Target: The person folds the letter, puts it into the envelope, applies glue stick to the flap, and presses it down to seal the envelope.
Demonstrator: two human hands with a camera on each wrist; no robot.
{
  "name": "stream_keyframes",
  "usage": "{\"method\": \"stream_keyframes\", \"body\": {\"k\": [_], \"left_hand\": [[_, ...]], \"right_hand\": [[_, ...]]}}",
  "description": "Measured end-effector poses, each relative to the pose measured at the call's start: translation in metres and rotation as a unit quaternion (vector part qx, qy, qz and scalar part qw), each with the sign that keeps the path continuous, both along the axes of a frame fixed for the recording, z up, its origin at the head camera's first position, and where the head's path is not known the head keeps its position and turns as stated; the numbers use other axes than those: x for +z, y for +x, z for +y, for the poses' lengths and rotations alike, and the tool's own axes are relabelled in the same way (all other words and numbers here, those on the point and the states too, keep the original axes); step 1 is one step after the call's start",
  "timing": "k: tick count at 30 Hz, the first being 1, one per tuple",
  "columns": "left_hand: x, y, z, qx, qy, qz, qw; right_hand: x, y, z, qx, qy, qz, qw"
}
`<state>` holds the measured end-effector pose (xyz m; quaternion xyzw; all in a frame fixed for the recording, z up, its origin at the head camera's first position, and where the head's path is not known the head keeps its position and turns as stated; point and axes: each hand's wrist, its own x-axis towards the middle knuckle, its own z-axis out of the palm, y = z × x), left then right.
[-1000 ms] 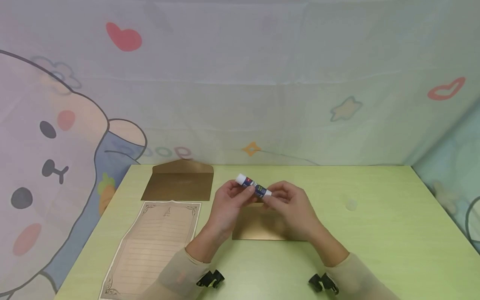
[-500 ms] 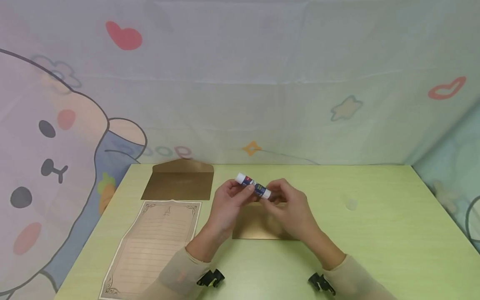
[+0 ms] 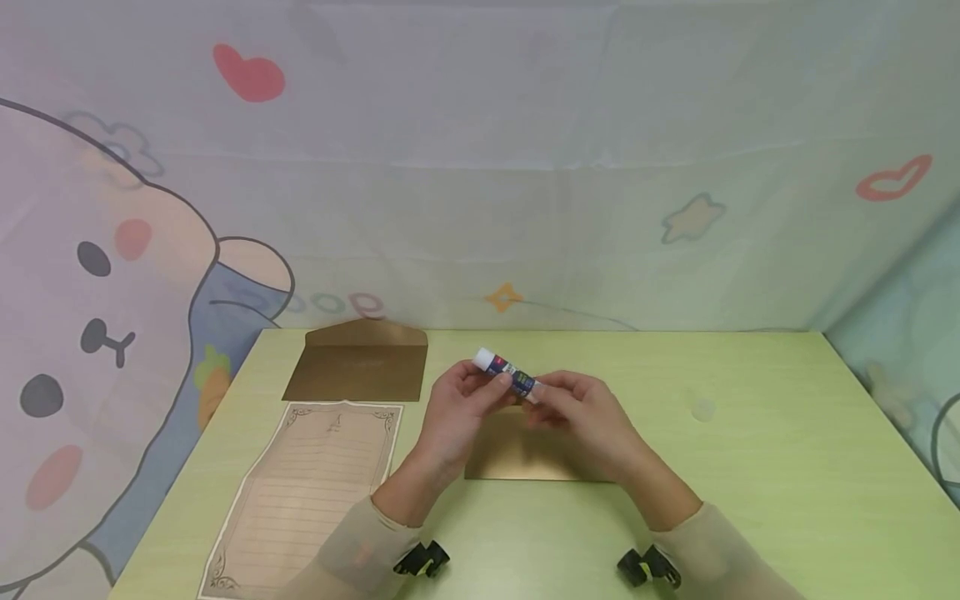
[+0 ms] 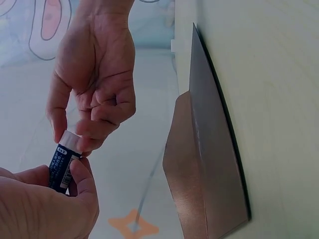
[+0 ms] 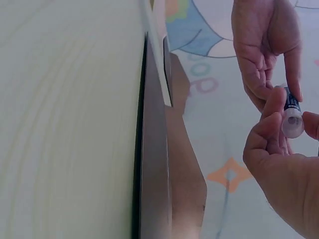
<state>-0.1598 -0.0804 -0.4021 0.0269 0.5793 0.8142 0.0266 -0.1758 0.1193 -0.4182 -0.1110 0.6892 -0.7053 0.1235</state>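
Left hand and right hand both make a narrow pinch above the desk. Below, about midway between its left and right edges, lies a gold envelope. They hold one glue stick, long axis from far left to near right: left hand on the barrel, right hand at the near end.

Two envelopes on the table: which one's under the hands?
The nearer envelope, partly hidden below the left hand and right hand gripping the glue stick. The other envelope lies back left, beyond the lined sheet, in full view.
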Motion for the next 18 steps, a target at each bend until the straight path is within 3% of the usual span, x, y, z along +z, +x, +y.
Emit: {"method": "stream_keyframes", "body": {"k": [2,4,6,8,11,13,18], "left_hand": [[-0.0007,-0.0004,0.0,0.003,0.0,0.001,1.0],[-0.0011,-0.001,0.0001,0.007,0.002,0.001,1.0],[-0.0015,-0.0016,0.0,0.01,0.003,0.002,0.9999],[-0.0015,-0.0022,0.0001,0.013,0.006,0.001,0.9999],[-0.0009,-0.0024,0.0001,0.013,0.008,0.001,0.9999],[-0.0005,-0.0023,0.0002,0.012,0.009,0.0,0.9999],[-0.0005,-0.0011,-0.0004,0.007,0.005,0.0,1.0]], "right_hand": [[-0.0005,0.0018,-0.0006,-0.007,0.015,0.036,0.9992],[-0.0012,0.0045,-0.0021,-0.022,0.055,0.107,0.9925],[-0.0024,0.0068,-0.0042,-0.045,0.104,0.192,0.9748],[-0.0037,0.0079,-0.0064,-0.071,0.147,0.27,0.9489],[-0.005,0.0081,-0.0084,-0.088,0.162,0.32,0.9295],[-0.0047,0.0078,-0.0081,-0.086,0.155,0.313,0.9332],[-0.0018,0.0064,-0.0043,-0.049,0.084,0.181,0.9787]]}}
